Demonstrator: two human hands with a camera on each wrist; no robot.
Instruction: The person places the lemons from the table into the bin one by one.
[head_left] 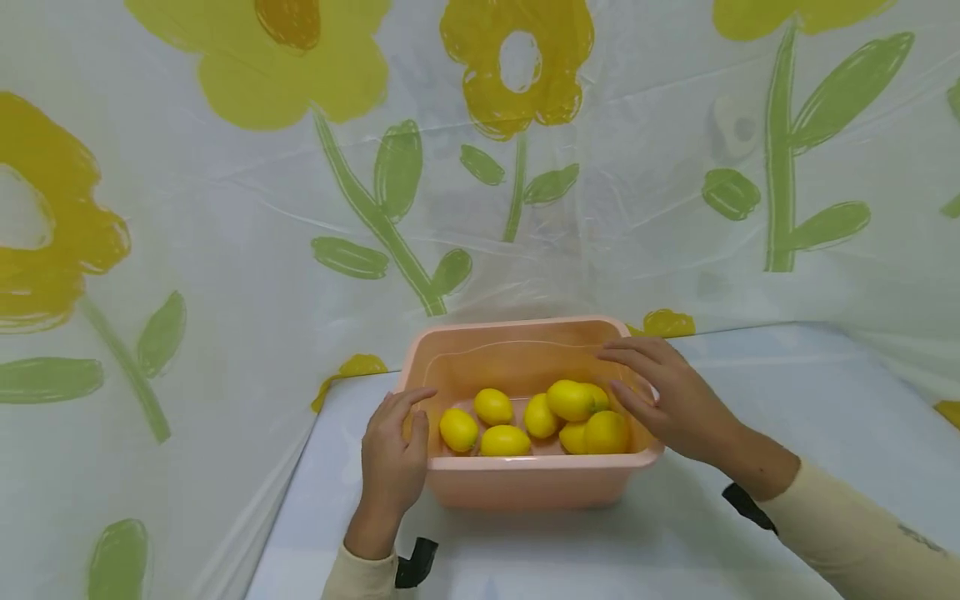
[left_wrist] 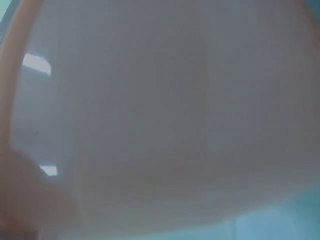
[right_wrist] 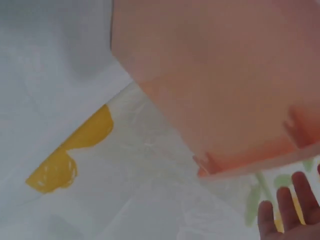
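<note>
While a flowered plastic sheet (head_left: 480, 167) hangs across the whole background, printed with big yellow blooms and green stems, a pale worktop (head_left: 675, 533) lies below it and carries everything else. Near its back edge, close to the sheet, stands a pink plastic tub (head_left: 525, 483), rectangular, upright and open at the top. Inside it lie several yellow lemons (head_left: 540, 417), clustered on the bottom toward the near wall, some touching one another, with one lying on top of the others at the right. The left hand (head_left: 393, 454) rests on the tub's left near corner, its fingers hooked over the rim with the thumb inside the tub, so the grip is curled on the rim. The right hand (head_left: 667, 396) lies at the tub's right rim with its fingers straight and loosely spread, reaching over the edge just beside the rightmost lemons; whether it touches them cannot be told. Both arms wear cream sleeves (head_left: 847, 525) with a dark strap at each wrist. Seen from the left wrist, only the tub's blurred pink wall fills the view; from the right wrist, the tub's underside and outer wall show, with straight fingertips (right_wrist: 300, 200) at the lower right.
</note>
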